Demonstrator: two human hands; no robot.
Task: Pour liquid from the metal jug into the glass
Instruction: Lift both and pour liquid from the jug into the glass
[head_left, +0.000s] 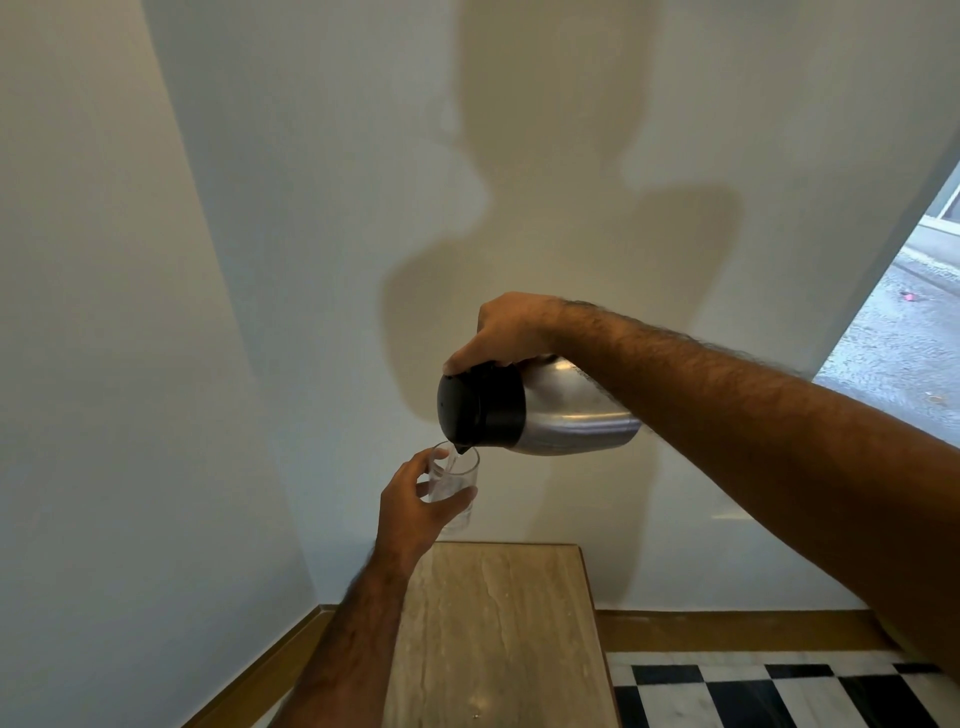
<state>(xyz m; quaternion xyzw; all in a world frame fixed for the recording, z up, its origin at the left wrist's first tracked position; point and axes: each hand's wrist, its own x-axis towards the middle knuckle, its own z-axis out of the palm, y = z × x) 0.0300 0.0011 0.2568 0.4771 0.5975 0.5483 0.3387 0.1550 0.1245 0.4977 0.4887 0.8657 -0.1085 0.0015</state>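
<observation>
The wall (322, 208) is filling most of the view, with the shadows of the person and the jug falling on it. Below it, a stone-topped table (498, 634) is standing against the wall, beside a checkered floor (779, 691). The right hand (511, 330) is gripping the jug (566, 410) from above, fingers closed around a handle that is hidden behind the hand, and the thumb is pressing on the black lid (480, 405). The jug is being held in the air, tipped nearly horizontal, with its spout directly over the glass (457, 486). The left hand (415, 504) is holding the glass in the air above the far edge of the table, fingers and thumb wrapped partly around its side; the glass is tilting slightly toward the spout. A thin clear stream appears to be running from the spout into the glass. Judged from this, pouring is under way: both vessels are lifted and aligned, and some liquid seems to be collecting low in the glass, though the exact level is hard to tell through the clear wall. Filling further, righting the jug and setting both down are remaining. No brand, label or writing is readable on the jug, glass or table.
</observation>
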